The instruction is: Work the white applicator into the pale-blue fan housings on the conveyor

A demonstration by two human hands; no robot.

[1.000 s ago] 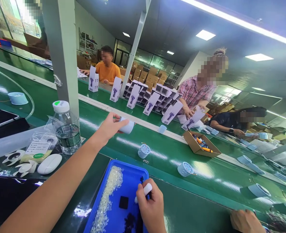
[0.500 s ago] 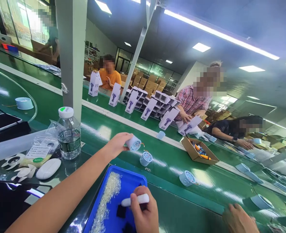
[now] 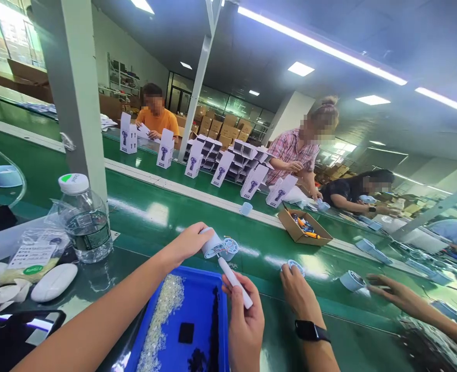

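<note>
left hand [image 3: 187, 243] pinching that pale blue fan housing [image 3: 212, 244] by its rim, right hand [image 3: 246, 323] fisted round a white stick tool [image 3: 235, 283] — a neighbour's hand [image 3: 298, 289] sits close enough to jog it loose imo.

Bare arms, nothing fancy

Both of the person's hands, the left hand [image 3: 187, 243] and the right hand [image 3: 246, 323], were bare, no gloves at all. The left forearm ran long and uncovered from the bottom corner, no sleeve showing anywhere on it, no watch or band either. Right wrist looked plain too, as far as it was in shot. Couldn't spot any rings on the fingers [image 3: 236, 283].
</note>
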